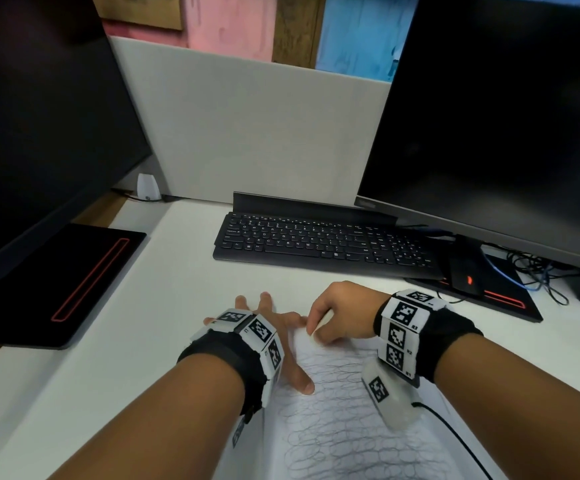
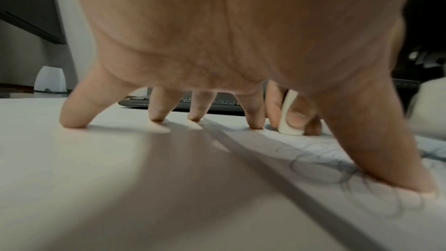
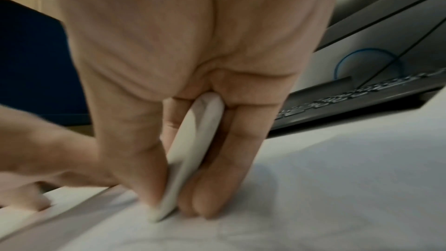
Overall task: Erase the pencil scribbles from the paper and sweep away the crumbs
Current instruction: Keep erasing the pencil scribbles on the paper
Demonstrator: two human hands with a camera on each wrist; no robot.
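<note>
A white sheet of paper point(image 1: 344, 420) covered in looping pencil scribbles point(image 1: 333, 441) lies on the white desk in front of me. My left hand point(image 1: 271, 327) is spread flat, its thumb point(image 2: 395, 169) and forefinger pressing on the paper's left edge, the other fingertips on the desk. My right hand point(image 1: 330, 323) pinches a flat white eraser point(image 3: 190, 159) between thumb and fingers, its lower end touching the paper's far left corner. The same eraser point(image 2: 288, 117) shows past my left fingers. No crumbs are visible.
A black keyboard point(image 1: 323, 242) lies just beyond the hands. Dark monitors point(image 1: 510, 109) stand at left and right, each with a black base point(image 1: 60, 282). A black mouse point(image 1: 465, 275) and tangled cables point(image 1: 538, 271) sit far right. A small white device point(image 1: 148, 187) stands by the partition.
</note>
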